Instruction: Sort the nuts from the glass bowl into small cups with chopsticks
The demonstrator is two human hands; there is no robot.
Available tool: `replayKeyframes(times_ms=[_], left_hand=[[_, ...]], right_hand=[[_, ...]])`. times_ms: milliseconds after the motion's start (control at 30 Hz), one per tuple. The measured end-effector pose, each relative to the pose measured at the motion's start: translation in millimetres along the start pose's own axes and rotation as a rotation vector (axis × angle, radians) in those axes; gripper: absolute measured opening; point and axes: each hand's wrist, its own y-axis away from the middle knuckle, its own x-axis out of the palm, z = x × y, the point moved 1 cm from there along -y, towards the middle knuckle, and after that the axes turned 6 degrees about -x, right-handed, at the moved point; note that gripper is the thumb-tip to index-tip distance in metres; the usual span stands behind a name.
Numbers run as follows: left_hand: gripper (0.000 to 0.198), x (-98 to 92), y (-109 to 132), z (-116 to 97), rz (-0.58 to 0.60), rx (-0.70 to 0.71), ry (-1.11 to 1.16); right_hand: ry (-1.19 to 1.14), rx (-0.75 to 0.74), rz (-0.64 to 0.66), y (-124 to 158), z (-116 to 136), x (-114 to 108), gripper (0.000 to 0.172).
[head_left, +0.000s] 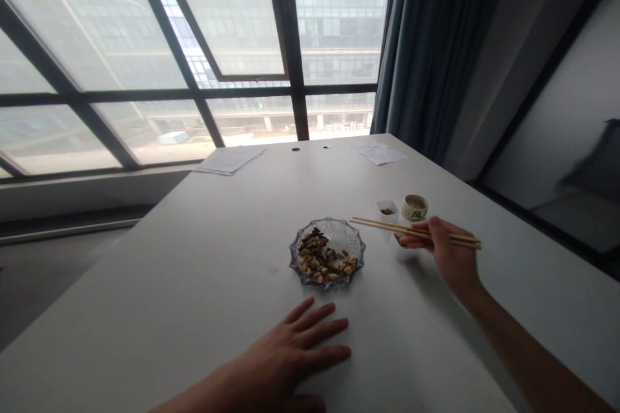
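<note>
Over the surface [232,251], the right hand [455,262] clamps chopsticks [394,227], best held lightly; the left hand [293,345], lower centre, perhaps rests spread.

Your table [217,258] is plain white, like the papers [230,159] at its far left corner. Your bowl [349,237] is clear, smoky grey, with a fine criss-cross pattern; the pieces [322,266] inside are mottled tan, brown and near-black. Your chopsticks [382,224] are golden tan. Toward the right edge, you have translucent white cups [401,253] and a cream pot [411,213] bearing a black character. Beyond the far right corner, the curtain [411,64] is dark blue.
</note>
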Motion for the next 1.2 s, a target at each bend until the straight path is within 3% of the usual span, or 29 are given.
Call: replayKeyframes(times_ms=[200,500,933,1200], left_hand=[[0.073,-1.5,0,-1,0.026,-0.005,-0.007],[0.075,-2.0,0,-2,0.005,-0.009,-0.012],[0.072,-2.3,0,-2,0.004,-0.008,0.021],[0.072,-1.6,0,-2,-0.008,0.003,0.014]], right_hand=[[-0.008,0.066,0.2,22,-11,21,0.053],[-0.013,0.111,0.267,33,-12,30,0.052],[0.021,0.067,0.172,38,-12,32,0.052],[0.062,-0.036,-0.085,12,-2,9,0.054]])
